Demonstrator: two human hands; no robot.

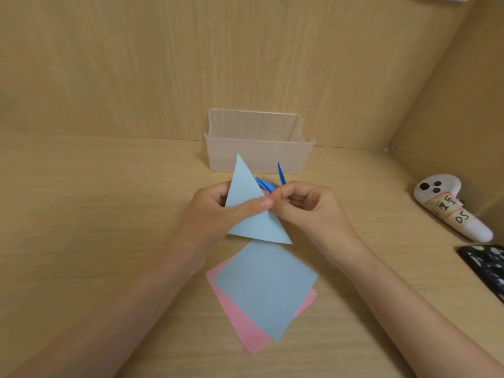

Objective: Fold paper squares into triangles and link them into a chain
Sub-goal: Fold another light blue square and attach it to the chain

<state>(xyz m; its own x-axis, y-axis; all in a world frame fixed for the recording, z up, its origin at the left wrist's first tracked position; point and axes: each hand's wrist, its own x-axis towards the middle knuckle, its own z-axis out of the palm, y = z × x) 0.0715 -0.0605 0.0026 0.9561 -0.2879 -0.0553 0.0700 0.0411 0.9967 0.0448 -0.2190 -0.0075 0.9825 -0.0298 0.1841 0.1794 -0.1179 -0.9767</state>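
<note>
pinching the light blue triangle [252,211] with your left hand [215,214], you hold it up off the desk [95,214], thumb laid across its front face and fingers curled behind. your right hand [308,205] meets it at the triangle's right edge, thumb and forefinger pressed together on the paper where your left thumb tip ends. just beyond your right knuckles, dark blue folded pieces [268,182] poke up, touching the back of the triangle; how they join is hidden. below both wrists, a light blue square [266,290] lies flat on a pink stack [245,326] of paper. past your fingertips stands a clear plastic box [257,143] against the back wall. well out to the right of your right hand lie a white controller [447,205] and a dark phone [488,268].
</note>
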